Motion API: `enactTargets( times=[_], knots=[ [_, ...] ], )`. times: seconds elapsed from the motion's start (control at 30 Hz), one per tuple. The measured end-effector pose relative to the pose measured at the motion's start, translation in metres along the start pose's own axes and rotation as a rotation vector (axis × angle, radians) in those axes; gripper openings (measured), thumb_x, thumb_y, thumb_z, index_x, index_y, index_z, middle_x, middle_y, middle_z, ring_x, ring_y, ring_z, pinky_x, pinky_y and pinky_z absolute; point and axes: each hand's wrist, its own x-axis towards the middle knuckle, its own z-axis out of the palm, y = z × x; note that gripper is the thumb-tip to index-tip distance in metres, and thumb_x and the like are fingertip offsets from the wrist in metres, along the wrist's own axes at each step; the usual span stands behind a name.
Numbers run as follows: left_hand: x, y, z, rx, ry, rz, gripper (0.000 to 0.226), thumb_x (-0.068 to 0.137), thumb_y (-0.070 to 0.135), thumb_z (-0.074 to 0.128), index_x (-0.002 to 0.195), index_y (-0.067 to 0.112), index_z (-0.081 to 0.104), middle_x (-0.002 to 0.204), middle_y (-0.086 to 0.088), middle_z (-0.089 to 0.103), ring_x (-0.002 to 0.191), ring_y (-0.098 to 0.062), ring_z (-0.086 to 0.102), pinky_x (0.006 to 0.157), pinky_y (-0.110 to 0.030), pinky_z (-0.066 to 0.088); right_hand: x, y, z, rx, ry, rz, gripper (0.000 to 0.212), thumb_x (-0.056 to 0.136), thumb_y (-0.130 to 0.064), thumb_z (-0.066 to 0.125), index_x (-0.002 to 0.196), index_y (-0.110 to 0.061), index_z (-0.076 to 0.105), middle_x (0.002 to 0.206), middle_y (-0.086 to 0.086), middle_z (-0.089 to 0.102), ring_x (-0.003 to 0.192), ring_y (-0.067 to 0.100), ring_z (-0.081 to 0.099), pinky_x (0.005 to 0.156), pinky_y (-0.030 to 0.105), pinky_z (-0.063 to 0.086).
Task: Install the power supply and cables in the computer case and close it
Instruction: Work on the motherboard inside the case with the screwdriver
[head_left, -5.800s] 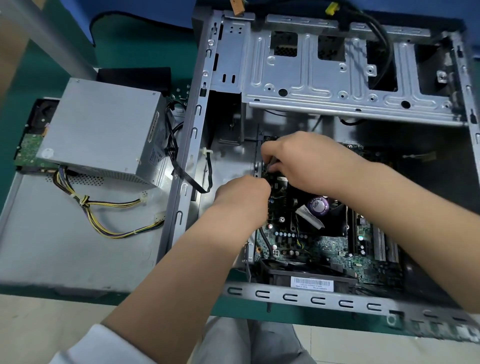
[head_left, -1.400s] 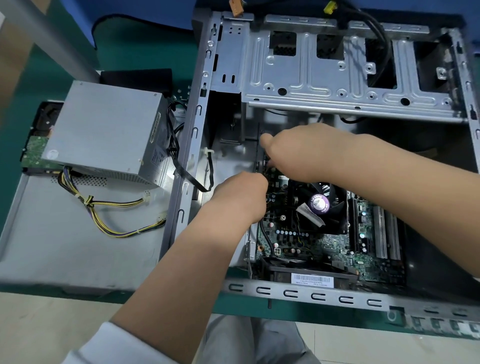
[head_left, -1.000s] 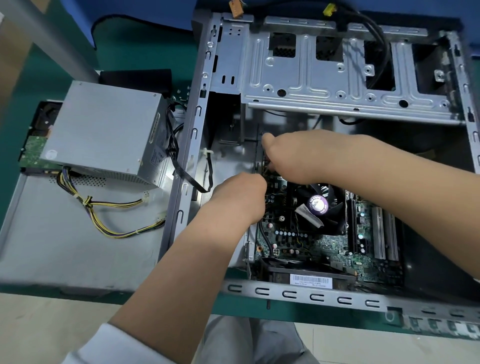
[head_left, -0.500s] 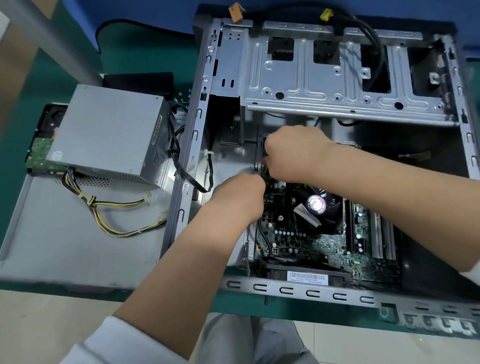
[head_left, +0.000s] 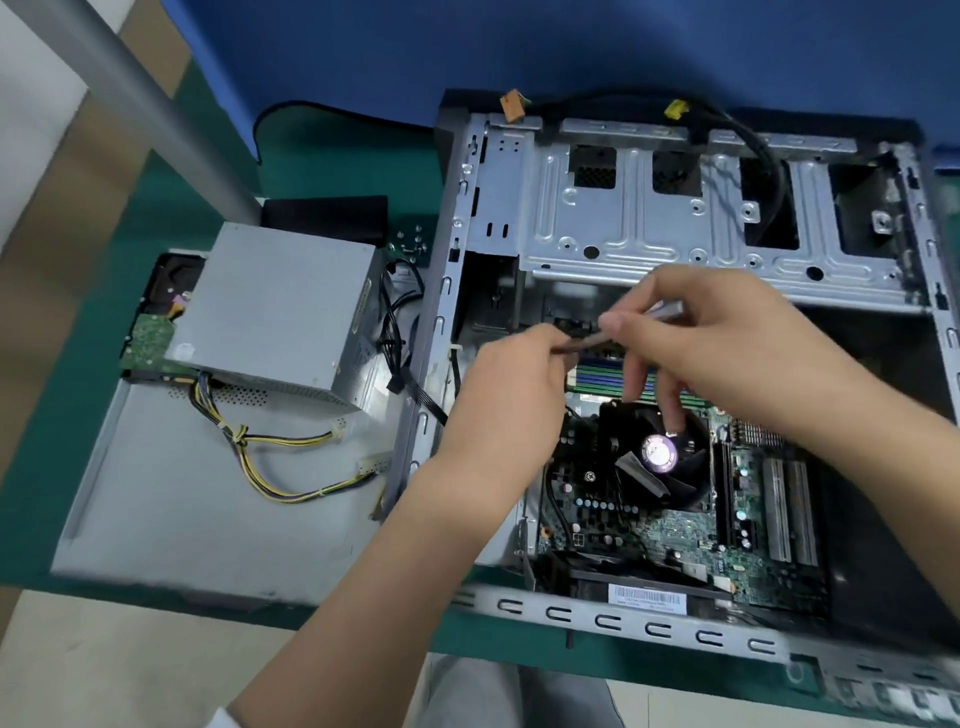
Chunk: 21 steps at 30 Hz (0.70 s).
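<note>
Holding thin grey strip (head_left: 618, 332) — left hand (head_left: 514, 384), right hand (head_left: 717, 343) — above computer case (head_left: 623, 618).

A single view comes from a wide-angle camera worn on the person's head, looking forward and steeply down onto a green table (head_left: 332, 156). It sits close, within arm's reach of the work. The open computer case (head_left: 623, 218) fills the right and centre of the frame, seen from above into its interior. The power supply (head_left: 280, 306) lies at left, outside the case. Both forearms enter from the bottom edge, with the left hand (head_left: 511, 384) and right hand (head_left: 711, 338) meeting near the centre. Straight edges bow toward the frame's borders, and the lower right corner is blurred.
</note>
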Motion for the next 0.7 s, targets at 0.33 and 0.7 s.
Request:
enactTargets(
  times=[0.33, 0.7],
  knots=[
    [0.014, 0.009, -0.068, -0.070, 0.185, 0.266, 0.013, 0.094, 0.023, 0.055, 0.098, 0.023, 0.068, 0.078, 0.007, 0.067, 0.071, -0.008, 0.061, 0.069, -0.032, 0.051, 0.037, -0.049, 0.007, 0.572, 0.062, -0.056, 0.031, 0.096, -0.023, 0.049, 0.067, -0.016, 0.059, 0.044, 0.006, 0.052, 0.030, 0.019, 0.038, 0.035, 0.015, 0.023],
    [0.105, -0.126, -0.141, 0.263, 0.270, 0.035, 0.022, 0.096, 0.012, 0.051, 0.109, 0.013, 0.068, 0.109, -0.003, 0.066, 0.104, -0.021, 0.058, 0.091, -0.030, 0.045, 0.146, -0.056, 0.049, -0.218, 0.377, -0.352, 0.015, 0.098, -0.043, 0.041, 0.094, -0.034, 0.052, 0.088, -0.022, 0.053, 0.083, 0.003, 0.050, 0.069, 0.030, 0.039]
  ],
)
